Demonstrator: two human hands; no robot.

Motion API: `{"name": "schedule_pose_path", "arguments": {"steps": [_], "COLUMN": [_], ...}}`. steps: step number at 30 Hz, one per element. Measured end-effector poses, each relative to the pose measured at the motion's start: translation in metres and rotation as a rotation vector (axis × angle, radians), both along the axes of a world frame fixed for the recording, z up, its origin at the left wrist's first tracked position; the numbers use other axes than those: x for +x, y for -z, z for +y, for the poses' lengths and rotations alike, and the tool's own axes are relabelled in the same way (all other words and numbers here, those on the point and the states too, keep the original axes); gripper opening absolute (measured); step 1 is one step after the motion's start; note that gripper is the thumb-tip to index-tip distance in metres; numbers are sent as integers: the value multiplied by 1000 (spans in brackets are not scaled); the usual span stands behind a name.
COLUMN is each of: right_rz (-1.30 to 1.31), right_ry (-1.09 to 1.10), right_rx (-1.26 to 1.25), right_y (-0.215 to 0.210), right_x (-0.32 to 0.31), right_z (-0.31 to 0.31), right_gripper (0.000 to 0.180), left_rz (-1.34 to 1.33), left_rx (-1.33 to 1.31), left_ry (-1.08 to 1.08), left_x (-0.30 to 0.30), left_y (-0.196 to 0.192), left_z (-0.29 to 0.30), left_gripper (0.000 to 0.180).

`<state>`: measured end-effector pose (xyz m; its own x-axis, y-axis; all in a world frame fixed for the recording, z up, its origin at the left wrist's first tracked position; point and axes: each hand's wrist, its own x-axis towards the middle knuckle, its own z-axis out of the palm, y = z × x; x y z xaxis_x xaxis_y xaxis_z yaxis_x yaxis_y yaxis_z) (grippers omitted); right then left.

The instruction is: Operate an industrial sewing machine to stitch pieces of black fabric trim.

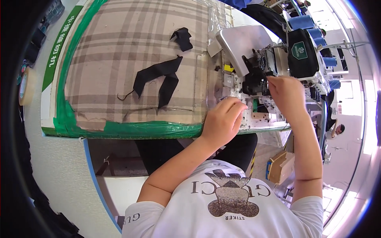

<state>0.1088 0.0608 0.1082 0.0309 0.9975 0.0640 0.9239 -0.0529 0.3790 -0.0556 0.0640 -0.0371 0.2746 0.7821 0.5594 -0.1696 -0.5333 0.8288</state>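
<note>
An overlock-type sewing machine with a white body stands at the right of the table, its dark mechanism facing me. My right hand is closed in a pinch beside this mechanism; whatever is between its fingertips is too small to make out. Just left of the machine's front plate, my left hand rests at the table's near edge. Its fingers are bent and pressed together, and anything in them is hidden. Cut black fabric pieces lie to the left, one with a loose thread trailing from it.
Plaid cloth covers the tabletop, edged with green tape. A smaller black scrap lies farther back. Blue thread spools stand behind the machine. A tape roll sits at far left; a cardboard box is below right. Another person appears at far right.
</note>
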Motion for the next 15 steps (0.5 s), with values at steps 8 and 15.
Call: {"name": "schedule_pose_path", "arguments": {"steps": [8,15], "right_rz": [-188,-80], "right_ry": [20,-89], "right_rx": [29,-280], "right_y": [-3,21], "right_x": [-23,-34], "right_z": [1,-2], "right_gripper": [9,4], "left_rz": [12,-2], "left_rx": [1,6], "left_ry": [20,9], "left_x": [-3,-3], "left_y": [3,5], "left_z": [0,0], "left_gripper": [11,12]}}
